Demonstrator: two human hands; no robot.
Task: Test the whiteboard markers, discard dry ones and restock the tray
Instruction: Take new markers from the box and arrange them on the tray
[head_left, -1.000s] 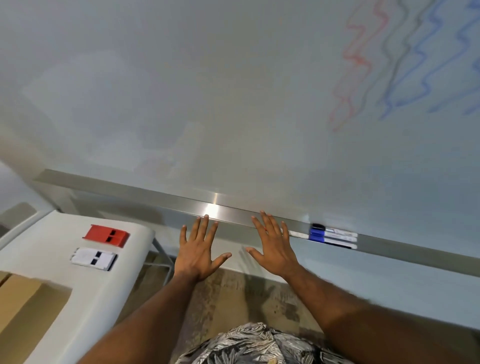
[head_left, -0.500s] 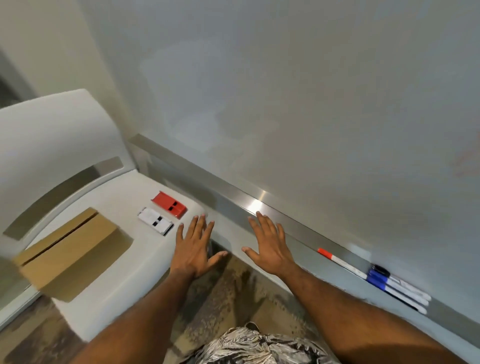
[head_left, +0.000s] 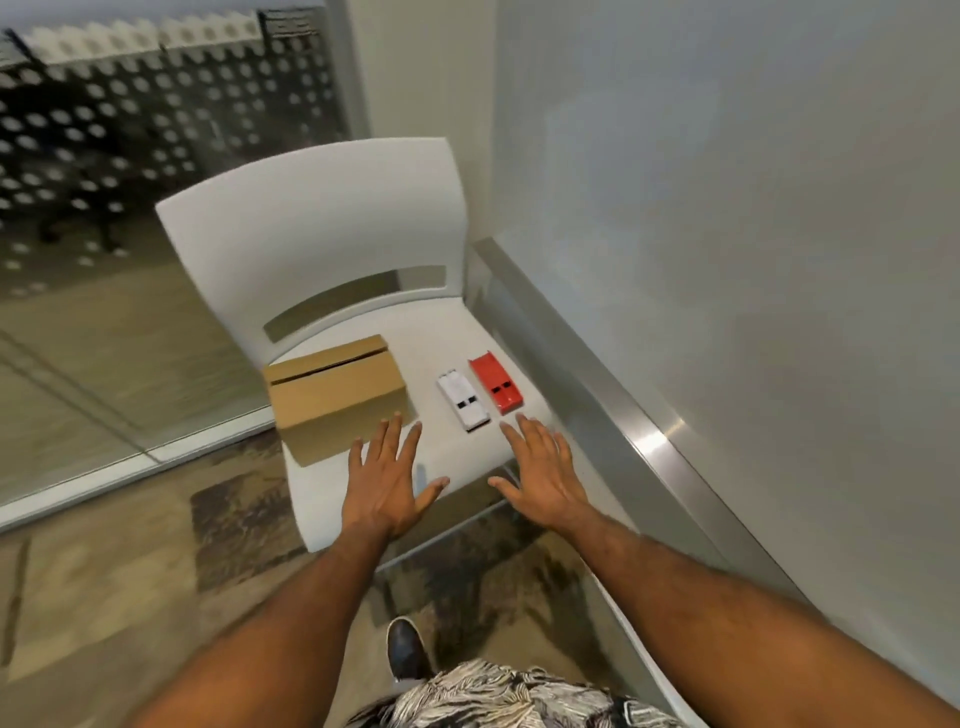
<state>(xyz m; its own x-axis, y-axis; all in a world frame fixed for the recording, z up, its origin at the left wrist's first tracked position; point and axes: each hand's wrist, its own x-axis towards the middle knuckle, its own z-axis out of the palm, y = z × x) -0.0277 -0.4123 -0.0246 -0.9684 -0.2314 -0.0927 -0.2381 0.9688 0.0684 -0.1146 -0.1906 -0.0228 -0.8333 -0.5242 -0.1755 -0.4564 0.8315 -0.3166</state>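
Markers: none in sight, neither on the seat nor on the visible stretch of tray (head_left: 647, 434).

Fingers (head_left: 388, 439) of left hand (head_left: 384, 486): straight, spread, holding nothing, tips over the near edge of the carton (head_left: 337, 397).

Fingers (head_left: 537, 434) of right hand (head_left: 545, 480): likewise flat and empty, tips just short of the red pack (head_left: 496, 383).

Both palms face down over the chair (head_left: 322, 208) seat; contact cannot be told.

White pack (head_left: 463, 401): beside the red, between it and the carton.

Risks, by my reckoning: a hasty sweep could knock either pack off the seat. Pack contents are unseen, so the wrong one may be opened. Fresh and dry stock could mix in the carton.
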